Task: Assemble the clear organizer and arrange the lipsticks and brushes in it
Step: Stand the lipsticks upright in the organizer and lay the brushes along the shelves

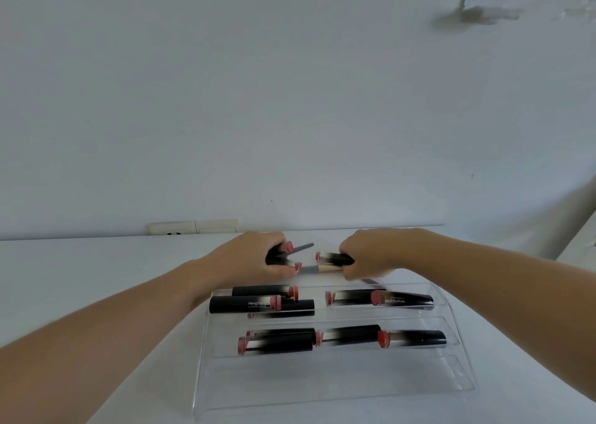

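A clear stepped organizer (335, 388) sits on the white table, its lowest front step bare. Several black lipsticks with pink ends lie on its upper steps, such as one at the left (243, 304) and one at the lower right (414, 339). Behind the organizer my left hand (248, 259) grips a bundle of lipsticks (292, 265) and a grey-tipped brush (301, 247). My right hand (371, 255) grips another lipstick (333, 257) together with a brush that has a wooden handle (322, 269). The two hands are close together, about a palm's width apart.
The white table (96, 278) runs back to a white wall with a socket strip (193, 227). A hook or fixture (477, 12) hangs high on the wall at the right. Another white surface edge (577, 249) shows at the far right.
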`<state>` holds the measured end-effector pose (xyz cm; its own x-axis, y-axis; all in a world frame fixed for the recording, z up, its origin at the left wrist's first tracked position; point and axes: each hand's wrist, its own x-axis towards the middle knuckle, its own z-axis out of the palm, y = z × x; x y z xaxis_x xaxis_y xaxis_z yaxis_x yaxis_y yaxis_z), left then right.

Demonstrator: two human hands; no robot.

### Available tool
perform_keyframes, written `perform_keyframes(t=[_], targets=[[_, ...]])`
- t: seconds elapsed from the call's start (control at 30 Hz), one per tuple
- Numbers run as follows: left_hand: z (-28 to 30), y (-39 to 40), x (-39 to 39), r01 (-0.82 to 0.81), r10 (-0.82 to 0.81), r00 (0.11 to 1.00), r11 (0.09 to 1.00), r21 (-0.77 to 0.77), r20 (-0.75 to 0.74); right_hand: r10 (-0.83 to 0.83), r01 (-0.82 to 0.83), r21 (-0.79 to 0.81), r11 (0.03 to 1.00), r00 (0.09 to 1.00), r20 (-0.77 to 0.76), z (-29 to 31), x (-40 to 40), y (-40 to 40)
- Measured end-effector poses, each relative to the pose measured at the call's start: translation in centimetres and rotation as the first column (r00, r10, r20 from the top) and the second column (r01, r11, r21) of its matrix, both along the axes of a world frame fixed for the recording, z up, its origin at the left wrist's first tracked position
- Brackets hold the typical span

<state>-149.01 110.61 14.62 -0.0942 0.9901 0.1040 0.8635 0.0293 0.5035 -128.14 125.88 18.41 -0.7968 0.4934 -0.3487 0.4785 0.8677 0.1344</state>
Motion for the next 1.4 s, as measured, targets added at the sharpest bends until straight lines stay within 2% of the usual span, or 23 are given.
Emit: perform_keyframes(t=[0.2,0.33,0.43,0.6,0.73,0.83,0.93,1.1,1.23,1.4], targets=[[-0.7,0.5,-1.2,0.042,-0.033,0.987,0.998,0.056,-0.154,-0.006,0.005,-0.021,1.0,0.999,-0.033,-0.3,-1.2,0.7],[-1.1,0.9,-1.6,0.069,-0.057,0.977,0.996,0.052,-0.205,-0.019,0.019,-0.021,1.0,1.0,0.015,-0.1,-2.0,0.8],[-0.3,1.4,-1.4,0.057,-0.06,0.97,0.998,-0.018,-0.236,-0.027,0.027,0.007,1.0,0.997,0.069,0.2,-2.7,0.5],[1.6,1.9,-1.4,-0.004,-0.036,0.986,0.971,-0.237,-0.166,0.019,-0.045,0.141,0.989,0.984,0.178,0.9,-4.0,-0.7],[2.6,2.0,-1.4,-0.042,-0.069,0.942,0.946,-0.321,-0.327,-0.004,-0.05,0.183,0.982,0.959,0.284,1.4,-4.8,-1.7],[2.8,1.7,-1.3,-0.069,-0.081,0.922,0.928,-0.367,-0.378,-0.06,-0.01,0.185,0.983,0.927,0.369,1.7,-5.2,-2.2],[3.0,1.3,-1.3,-0.079,-0.096,0.908,0.917,-0.39,-0.408,-0.111,0.037,0.198,0.98,0.919,0.378,1.7,-5.6,-2.5],[3.3,0.2,-1.9,-0.112,-0.071,0.907,0.909,-0.401,-0.415,-0.177,0.145,0.134,0.98,0.947,0.269,1.1,-5.5,-2.2],[3.1,-1.1,-2.8,-0.154,0.009,0.925,0.923,-0.352,-0.38,-0.157,0.156,0.019,0.988,0.979,0.127,1.4,-4.1,-1.3],[3.2,-2.7,-4.2,-0.187,0.152,0.967,0.969,-0.163,-0.206,-0.007,0.006,-0.004,1.0,0.984,-0.18,3.6,-1.7,-1.0]])
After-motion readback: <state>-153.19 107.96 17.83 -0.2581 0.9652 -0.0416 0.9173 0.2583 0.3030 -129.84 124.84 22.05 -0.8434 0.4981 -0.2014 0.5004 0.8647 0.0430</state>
